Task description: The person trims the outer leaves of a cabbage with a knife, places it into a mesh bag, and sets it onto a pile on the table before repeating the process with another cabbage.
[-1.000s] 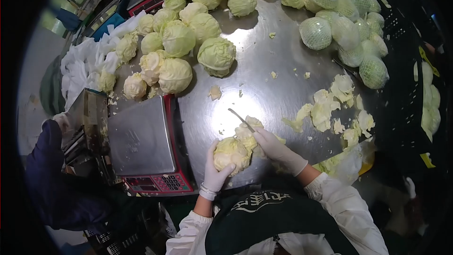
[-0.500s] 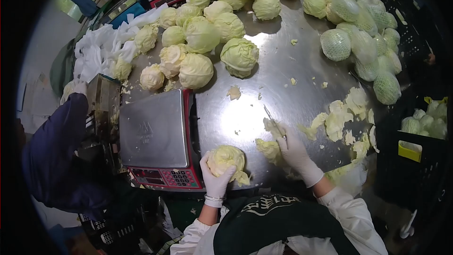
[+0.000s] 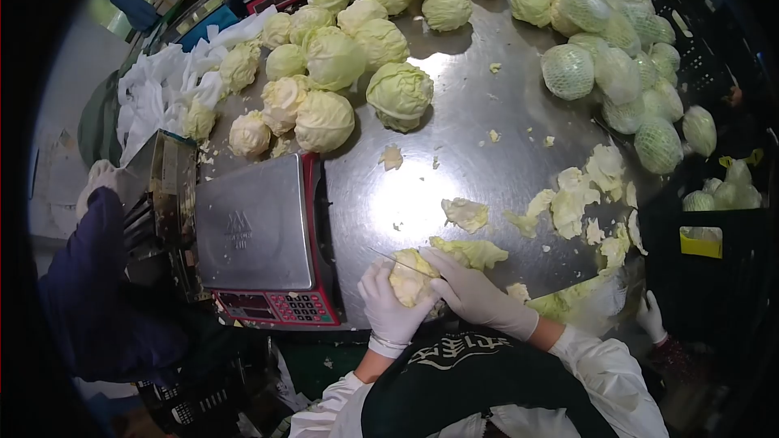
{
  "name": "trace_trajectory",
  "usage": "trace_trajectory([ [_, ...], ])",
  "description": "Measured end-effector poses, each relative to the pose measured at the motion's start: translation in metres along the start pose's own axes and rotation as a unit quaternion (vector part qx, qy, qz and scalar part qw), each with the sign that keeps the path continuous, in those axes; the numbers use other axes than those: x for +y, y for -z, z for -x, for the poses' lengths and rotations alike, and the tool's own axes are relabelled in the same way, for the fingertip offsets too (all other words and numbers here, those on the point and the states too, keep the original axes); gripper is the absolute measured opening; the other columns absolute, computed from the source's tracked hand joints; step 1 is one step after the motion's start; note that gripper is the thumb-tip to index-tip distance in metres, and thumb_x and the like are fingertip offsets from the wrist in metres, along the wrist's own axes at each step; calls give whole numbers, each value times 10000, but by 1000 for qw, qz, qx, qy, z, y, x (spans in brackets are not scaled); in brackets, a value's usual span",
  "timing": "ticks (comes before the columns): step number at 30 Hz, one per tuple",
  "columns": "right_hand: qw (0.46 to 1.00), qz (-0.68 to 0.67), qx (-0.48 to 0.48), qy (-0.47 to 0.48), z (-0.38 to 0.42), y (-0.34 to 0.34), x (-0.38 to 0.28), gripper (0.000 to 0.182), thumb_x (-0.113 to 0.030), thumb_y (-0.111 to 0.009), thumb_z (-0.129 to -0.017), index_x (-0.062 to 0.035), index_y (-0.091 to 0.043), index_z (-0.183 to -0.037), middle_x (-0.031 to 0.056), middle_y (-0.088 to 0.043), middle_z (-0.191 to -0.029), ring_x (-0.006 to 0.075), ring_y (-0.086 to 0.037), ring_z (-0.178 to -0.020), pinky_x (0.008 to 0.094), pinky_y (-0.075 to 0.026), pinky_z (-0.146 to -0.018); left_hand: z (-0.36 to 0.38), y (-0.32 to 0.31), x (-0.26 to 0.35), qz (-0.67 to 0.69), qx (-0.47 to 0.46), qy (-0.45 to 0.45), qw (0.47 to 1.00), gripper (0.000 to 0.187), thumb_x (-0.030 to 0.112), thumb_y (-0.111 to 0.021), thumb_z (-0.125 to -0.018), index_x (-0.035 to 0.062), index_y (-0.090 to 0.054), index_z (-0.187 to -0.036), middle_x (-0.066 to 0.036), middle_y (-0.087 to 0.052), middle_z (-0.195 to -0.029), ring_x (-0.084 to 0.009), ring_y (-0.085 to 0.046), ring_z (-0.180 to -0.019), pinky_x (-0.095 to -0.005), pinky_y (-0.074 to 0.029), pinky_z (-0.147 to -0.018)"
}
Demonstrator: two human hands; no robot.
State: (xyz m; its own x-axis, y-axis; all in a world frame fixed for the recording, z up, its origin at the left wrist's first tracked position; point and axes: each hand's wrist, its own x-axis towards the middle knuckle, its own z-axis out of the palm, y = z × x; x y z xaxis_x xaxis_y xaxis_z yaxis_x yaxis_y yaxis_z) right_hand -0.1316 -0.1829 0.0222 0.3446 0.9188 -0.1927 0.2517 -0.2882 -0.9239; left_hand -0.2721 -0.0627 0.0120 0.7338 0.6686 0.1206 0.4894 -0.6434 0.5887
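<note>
One cabbage (image 3: 411, 285) and one knife (image 3: 395, 259) are at the hands, with one red-sided scale (image 3: 256, 227) near left and over a dozen unwrapped cabbages (image 3: 334, 58) far left. The first cabbage lies between both hands, near the worktop (image 3: 483, 166) edge: the left hand (image 3: 395, 302) curls partly closed round its left side; the right hand (image 3: 472, 292), folded about the knife, hides the handle. Roundish, crinkled pale-yellow cabbage, thin straight blade, smooth shiny metal worktop

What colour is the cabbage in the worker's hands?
The cabbage is pale yellow; the head view shows it best.
</note>
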Motion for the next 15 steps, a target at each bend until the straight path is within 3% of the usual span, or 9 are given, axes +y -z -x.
trace_trajectory([
  [3, 999, 6, 39, 29, -8, 2, 15, 473, -209, -443, -1036, 16, -448, -1452, 273, -517, -1425, 389, -605, -1207, 420, -462, -1044, -3, 2, 0, 9, -1, -4, 1000, 909, 295, -917, -619, 19, -460, -1354, -205, -477, -1285, -404, -473, -1228, -487, -429, -1037],
  [4, 999, 7, 42, 31, -9, 4, 20, 473, -209, -443, -1036, 16, -448, -1452, 273, -517, -1425, 389, -605, -1207, 420, -462, -1044, -3, 4, 1, 17, -7, -2, 1000, 920, 303, -929, -615, 24, -461, -1356, -202, -475, -1290, -399, -474, -1229, -482, -426, -1041],
  [6, 995, -63, 70, -36, -13, 13, 19, 393, -202, -442, -1038, 16, -552, -1346, 251, -622, -1280, 353, -636, -1150, 399, -475, -1011, -2, 7, -1, 26, -13, 0, 1000, 931, 312, -940, -611, 29, -463, -1358, -198, -474, -1294, -393, -475, -1231, -476, -424, -1046],
  [7, 987, -123, 53, -89, -14, 20, 17, 346, -215, -450, -1042, 6, -606, -1258, 207, -684, -1111, 329, -661, -1053, 388, -497, -942, -1, 7, -6, 40, -13, -23, 999, 948, 308, -946, -608, 33, -451, -1368, -196, -471, -1298, -389, -472, -1234, -469, -421, -1050],
  [8, 987, -123, 55, -88, -13, 18, 24, 346, -215, -450, -1042, 6, -606, -1258, 207, -684, -1111, 329, -661, -1053, 388, -497, -942, 0, 7, -11, 53, -11, -47, 997, 965, 305, -952, -606, 37, -438, -1377, -195, -468, -1301, -385, -470, -1238, -462, -418, -1054],
  [10, 993, -54, 40, -95, -14, 8, 48, 316, -203, -488, -1030, -2, -612, -1239, 150, -692, -1009, 263, -662, -945, 368, -509, -877, 6, 7, -19, 83, -4, -49, 995, 979, 293, -954, -601, 36, -423, -1383, -198, -462, -1308, -387, -470, -1238, -462, -417, -1054],
  [12, 976, -172, 39, -130, -12, 0, 27, 331, -226, -590, -989, -2, -619, -1230, 0, -558, -770, 92, -527, -594, 265, -452, -561, 8, 10, -20, 110, 3, -43, 993, 994, 281, -956, -597, 35, -408, -1389, -201, -455, -1316, -388, -469, -1238, -463, -416, -1054],
  [14, 988, -136, 53, -45, -7, 4, 3, 526, -295, -783, -852, 9, -615, -1246, 49, -599, -882, 166, -604, -789, 297, -501, -735, 9, 11, -14, 78, -10, -47, 996, 1012, 269, -960, -589, 46, -387, -1393, -209, -431, -1347, -396, -469, -1241, -471, -414, -1057],
  [15, 995, -76, 57, 13, -9, 3, 3, 555, -306, -805, -830, 10, -616, -1245, 69, -596, -886, 171, -586, -810, 289, -493, -763, 12, 9, -13, 78, -11, -46, 996, 1012, 269, -960, -589, 46, -387, -1393, -209, -431, -1347, -396, -469, -1241, -471, -414, -1057],
])
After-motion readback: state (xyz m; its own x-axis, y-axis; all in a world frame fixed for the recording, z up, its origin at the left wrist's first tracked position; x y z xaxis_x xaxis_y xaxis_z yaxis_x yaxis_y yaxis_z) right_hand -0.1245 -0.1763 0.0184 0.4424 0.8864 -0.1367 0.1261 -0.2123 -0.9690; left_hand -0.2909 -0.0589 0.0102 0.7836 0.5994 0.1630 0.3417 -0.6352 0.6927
